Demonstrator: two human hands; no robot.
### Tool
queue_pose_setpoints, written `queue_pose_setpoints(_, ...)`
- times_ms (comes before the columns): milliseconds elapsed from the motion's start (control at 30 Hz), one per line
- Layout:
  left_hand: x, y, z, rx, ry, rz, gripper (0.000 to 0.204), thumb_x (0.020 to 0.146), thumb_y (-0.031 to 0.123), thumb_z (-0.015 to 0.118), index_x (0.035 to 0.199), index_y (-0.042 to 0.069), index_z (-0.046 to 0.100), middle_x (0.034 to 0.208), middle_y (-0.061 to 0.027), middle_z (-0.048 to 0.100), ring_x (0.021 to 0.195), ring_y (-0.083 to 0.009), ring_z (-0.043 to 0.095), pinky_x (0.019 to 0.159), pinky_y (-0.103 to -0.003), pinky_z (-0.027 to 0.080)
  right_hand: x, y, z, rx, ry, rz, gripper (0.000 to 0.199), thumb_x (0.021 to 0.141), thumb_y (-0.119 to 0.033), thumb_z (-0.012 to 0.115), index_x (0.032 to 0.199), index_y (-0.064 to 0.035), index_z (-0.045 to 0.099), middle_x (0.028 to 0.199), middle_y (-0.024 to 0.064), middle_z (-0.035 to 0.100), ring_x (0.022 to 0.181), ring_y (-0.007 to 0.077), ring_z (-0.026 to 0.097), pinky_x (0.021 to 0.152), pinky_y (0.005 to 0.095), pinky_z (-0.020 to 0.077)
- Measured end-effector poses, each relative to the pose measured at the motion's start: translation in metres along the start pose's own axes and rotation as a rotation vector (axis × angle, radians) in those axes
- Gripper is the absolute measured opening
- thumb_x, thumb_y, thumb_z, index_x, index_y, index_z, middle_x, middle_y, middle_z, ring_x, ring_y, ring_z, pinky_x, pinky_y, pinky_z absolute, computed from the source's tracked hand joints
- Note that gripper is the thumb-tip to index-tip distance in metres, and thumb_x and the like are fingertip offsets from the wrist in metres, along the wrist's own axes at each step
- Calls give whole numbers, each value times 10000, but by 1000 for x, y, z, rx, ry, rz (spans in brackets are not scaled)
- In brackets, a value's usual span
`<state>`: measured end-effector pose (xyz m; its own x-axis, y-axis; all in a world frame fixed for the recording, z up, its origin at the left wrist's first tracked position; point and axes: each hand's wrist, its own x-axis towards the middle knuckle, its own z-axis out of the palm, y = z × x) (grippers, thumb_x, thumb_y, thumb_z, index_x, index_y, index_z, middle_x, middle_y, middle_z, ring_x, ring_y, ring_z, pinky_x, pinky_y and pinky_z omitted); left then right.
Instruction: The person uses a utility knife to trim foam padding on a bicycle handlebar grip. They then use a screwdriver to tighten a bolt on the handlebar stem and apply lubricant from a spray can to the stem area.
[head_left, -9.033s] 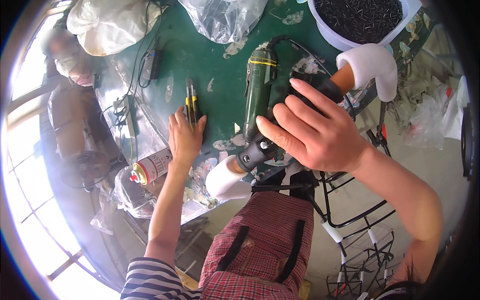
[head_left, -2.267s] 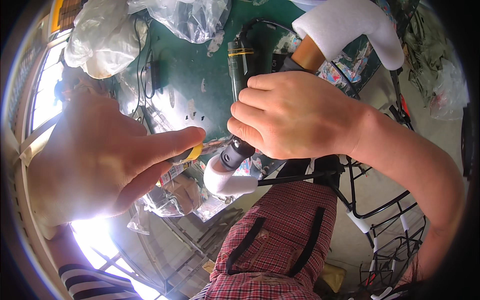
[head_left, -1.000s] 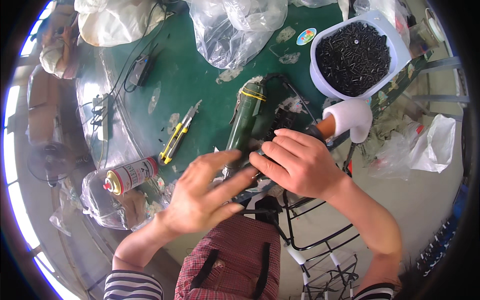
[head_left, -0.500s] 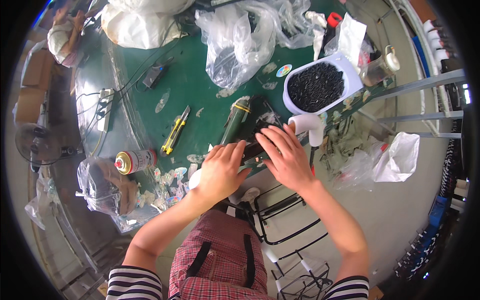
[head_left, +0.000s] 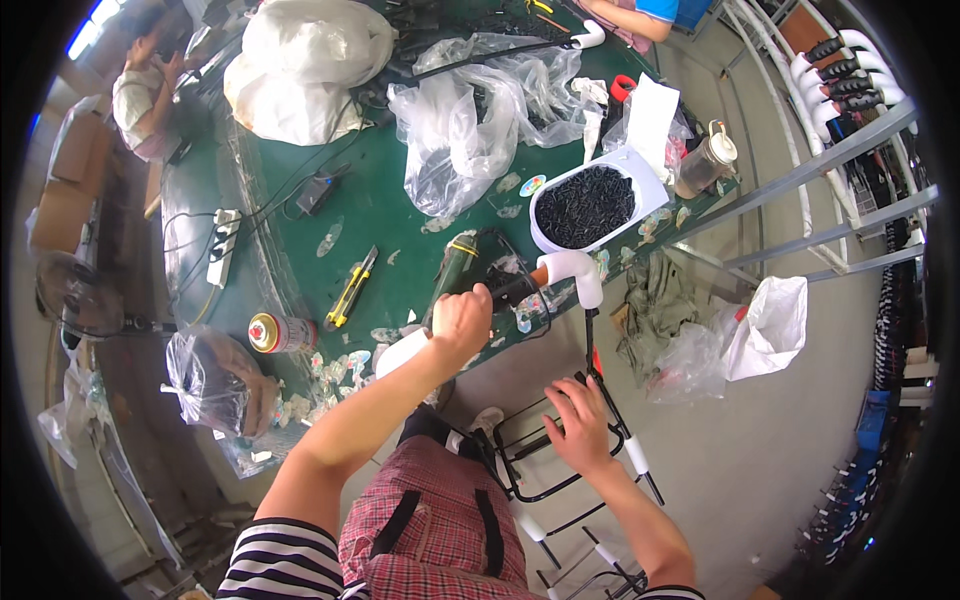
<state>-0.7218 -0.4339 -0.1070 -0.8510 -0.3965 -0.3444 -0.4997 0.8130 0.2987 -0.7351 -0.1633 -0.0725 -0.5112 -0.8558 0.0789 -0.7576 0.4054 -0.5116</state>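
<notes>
Black bar (head_left: 508, 289) at the near edge of the green table (head_left: 390, 205), gripped in the closed left hand (head_left: 462, 318); fist wrapped around the near end of the bar, far end capped by a white foam elbow sleeve (head_left: 572, 270) projecting past the table edge. Second white foam sleeve (head_left: 402, 352) just below and left of the fist, touching the forearm side. Green power tool (head_left: 456, 270) lying on the table directly beyond the fist, just beside the bar, its black cord looping nearby.

Black wire frame (head_left: 545, 445) with white-sleeved legs below the table edge, in front of the red checked apron (head_left: 430, 520). Right hand (head_left: 577, 428) resting on the frame's upper rods, fingers spread and slightly curled over them; full grasp not discernible. Frame well apart from the bar, lower in view and to the right.

On the table, outward from the bar: white tub of black screws (head_left: 590, 205) just beyond the foam elbow; yellow utility knife (head_left: 350, 288) to the left; red-topped spray can (head_left: 282, 333) on its side near the left table edge; clear plastic bags (head_left: 470, 120) farther back; white sack (head_left: 300, 70) at the far left; power strip (head_left: 222, 245) along the left margin. White plastic bag (head_left: 770, 325) on the floor to the right. Another person (head_left: 150, 90) seated at the far left corner.
</notes>
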Motion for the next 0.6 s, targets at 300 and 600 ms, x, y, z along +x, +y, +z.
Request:
queue_pose_setpoints(300,1,-5,-26,-159,-161,-4,239,767,168,676,934,4,628,919,-204,702,883,-364,698,758,-458,557,-1,-16,18,61,-63,-44,416,748,-96,737,1147,-37,634,1191,109,578,1161,316,551,1101,566,328)
queue_pose_setpoints(600,-163,-106,-25,-406,983,-20,699,656,-32,789,1278,38,477,1307,-165,503,1214,-345,487,1015,-434,409,112,-30,25,-178,1,-339,660,768,-81,724,1382,-23,488,1438,135,457,1349,308,431,1170,530,262)
